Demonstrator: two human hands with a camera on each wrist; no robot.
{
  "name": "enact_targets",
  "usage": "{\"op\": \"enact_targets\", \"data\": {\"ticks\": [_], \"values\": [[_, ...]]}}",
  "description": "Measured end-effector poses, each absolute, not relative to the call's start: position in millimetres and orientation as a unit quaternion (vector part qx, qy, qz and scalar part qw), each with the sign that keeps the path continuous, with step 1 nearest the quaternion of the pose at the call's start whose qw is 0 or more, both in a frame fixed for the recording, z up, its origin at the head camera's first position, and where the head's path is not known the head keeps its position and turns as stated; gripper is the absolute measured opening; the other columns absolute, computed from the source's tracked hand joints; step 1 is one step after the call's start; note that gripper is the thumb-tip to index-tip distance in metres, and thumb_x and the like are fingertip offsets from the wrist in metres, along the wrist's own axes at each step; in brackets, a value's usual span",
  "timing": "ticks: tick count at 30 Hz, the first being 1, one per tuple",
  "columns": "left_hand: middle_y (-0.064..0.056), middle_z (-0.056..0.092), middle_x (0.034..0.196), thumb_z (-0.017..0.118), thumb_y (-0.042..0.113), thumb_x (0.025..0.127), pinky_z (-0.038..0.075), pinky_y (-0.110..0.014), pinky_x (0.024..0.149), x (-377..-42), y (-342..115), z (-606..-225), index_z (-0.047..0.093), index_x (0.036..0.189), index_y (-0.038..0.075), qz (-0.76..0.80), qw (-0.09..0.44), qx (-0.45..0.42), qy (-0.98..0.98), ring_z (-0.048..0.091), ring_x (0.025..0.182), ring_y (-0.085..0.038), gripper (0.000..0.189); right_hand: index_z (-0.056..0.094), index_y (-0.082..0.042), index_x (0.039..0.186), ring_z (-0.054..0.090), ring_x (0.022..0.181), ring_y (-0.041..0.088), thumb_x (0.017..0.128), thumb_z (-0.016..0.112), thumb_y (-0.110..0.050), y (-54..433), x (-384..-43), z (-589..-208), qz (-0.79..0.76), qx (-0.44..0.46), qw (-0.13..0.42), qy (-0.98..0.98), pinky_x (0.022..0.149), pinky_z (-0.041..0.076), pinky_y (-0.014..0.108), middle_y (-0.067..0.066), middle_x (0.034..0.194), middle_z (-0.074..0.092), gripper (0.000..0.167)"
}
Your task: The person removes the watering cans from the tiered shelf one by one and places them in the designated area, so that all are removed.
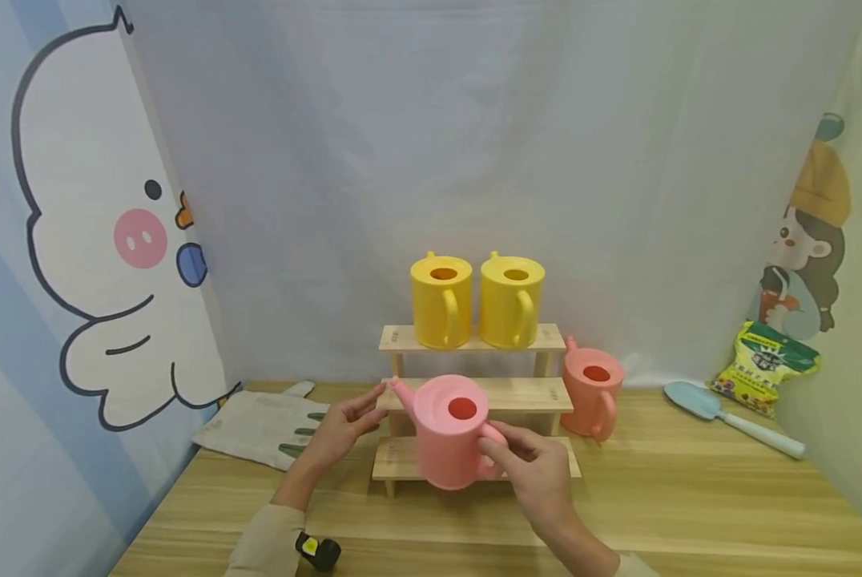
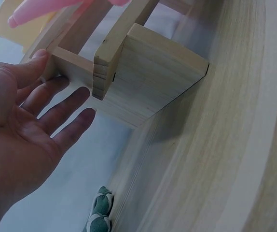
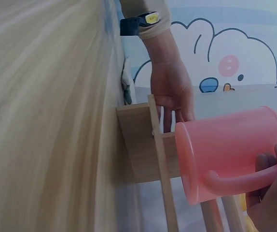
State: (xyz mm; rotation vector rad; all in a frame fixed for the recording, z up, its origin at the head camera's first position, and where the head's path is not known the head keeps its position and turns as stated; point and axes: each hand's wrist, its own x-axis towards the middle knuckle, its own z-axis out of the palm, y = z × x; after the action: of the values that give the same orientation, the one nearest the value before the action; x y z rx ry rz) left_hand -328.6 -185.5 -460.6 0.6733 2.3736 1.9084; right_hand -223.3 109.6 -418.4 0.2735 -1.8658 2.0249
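Note:
My right hand point(image 1: 542, 473) grips the handle of a pink watering can point(image 1: 451, 433), held up in front of the lower tiers of a wooden step shelf point(image 1: 499, 394). Its spout points to the left. My left hand point(image 1: 340, 429) is at the shelf's left side, fingers extended and fingertips right at the end of the middle tier. In the left wrist view that hand point(image 2: 27, 116) holds nothing. Two yellow watering cans point(image 1: 441, 308) stand side by side on the top tier. A coral watering can point(image 1: 593, 393) is on the table just right of the shelf.
A pair of pale garden gloves point(image 1: 258, 425) with green markings lies at the left. To the right are a light-blue trowel point(image 1: 727, 417) and a green and yellow packet point(image 1: 763, 369) against the side wall. A grey curtain point(image 1: 316, 200) hangs behind the table.

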Motion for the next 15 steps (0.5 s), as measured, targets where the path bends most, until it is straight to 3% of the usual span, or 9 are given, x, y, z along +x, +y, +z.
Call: {"op": "enact_targets", "data": {"ticks": [6, 12, 15], "values": [[-0.016, 0.033, 0.158, 0.060, 0.019, 0.103, 0.049, -0.037, 0.102, -328.6, -187.3, -461.2, 0.042, 0.152, 0.004, 0.615, 0.018, 0.210, 0.760, 0.046, 0.135, -0.037, 0.055, 0.077, 0.005, 0.103, 0.072, 0.078, 0.015, 0.082, 0.082, -0.001, 124.4, -220.5, -407.4, 0.711, 0.104, 0.192, -0.668, 0.066, 0.060, 0.025, 0.014, 0.095, 0.076, 0.022], [-0.015, 0.033, 0.158, 0.060, 0.020, 0.103, 0.049, -0.036, 0.102, -328.3, -186.3, -460.0, 0.042, 0.152, 0.004, 0.613, 0.020, 0.212, 0.761, 0.048, 0.134, -0.037, 0.055, 0.075, 0.008, 0.106, 0.070, 0.071, 0.015, 0.083, 0.080, 0.000, 147.4, -217.6, -386.2, 0.696, 0.116, 0.181, -0.685, 0.069, 0.059, 0.023, 0.012, 0.092, 0.076, 0.024], [-0.015, 0.033, 0.158, 0.059, 0.021, 0.103, 0.048, -0.037, 0.103, -328.5, -186.1, -459.6, 0.041, 0.153, 0.005, 0.611, 0.021, 0.214, 0.762, 0.048, 0.133, -0.036, 0.055, 0.074, 0.009, 0.109, 0.072, 0.078, 0.016, 0.086, 0.079, -0.003, 162.8, -217.9, -372.8, 0.680, 0.120, 0.164, -0.705, 0.076, 0.057, 0.022, 0.010, 0.091, 0.076, 0.026]]}}
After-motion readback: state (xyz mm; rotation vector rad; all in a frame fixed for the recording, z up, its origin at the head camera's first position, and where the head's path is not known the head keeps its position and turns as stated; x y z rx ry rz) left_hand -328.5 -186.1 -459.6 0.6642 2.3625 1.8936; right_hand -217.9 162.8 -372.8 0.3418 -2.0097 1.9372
